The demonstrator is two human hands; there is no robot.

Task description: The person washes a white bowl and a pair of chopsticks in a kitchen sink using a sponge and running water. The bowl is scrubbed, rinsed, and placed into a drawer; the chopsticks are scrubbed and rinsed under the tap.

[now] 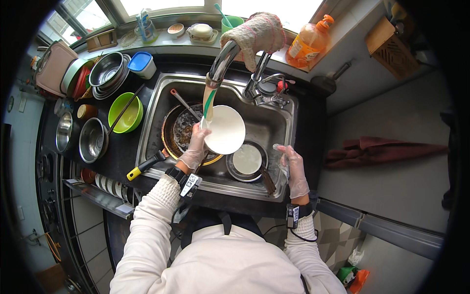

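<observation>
My left hand [196,145], in a clear plastic glove, grips the rim of a white bowl [227,130]. The bowl is held over the stainless-steel sink [275,128], beneath a faucet [224,58] with a soft sleeve [209,104] on its spout. My gloved right hand [295,169] is over the sink's right edge, fingers apart and holding nothing. Below the bowl, a pan [165,126] holds dark sudsy water and a long-handled utensil [185,104]. To its right sits a round metal vessel [230,165] with a pale bowl or liquid [246,159] inside. A brown handle [268,182] lies beside it.
On the left counter stand a green bowl [125,121] with chopsticks, steel bowls [91,141] and a blue-lidded tub [141,65]. A black-and-yellow handle [147,165] juts over the sink's left rim. An orange soap bottle [308,42] stands on the sill.
</observation>
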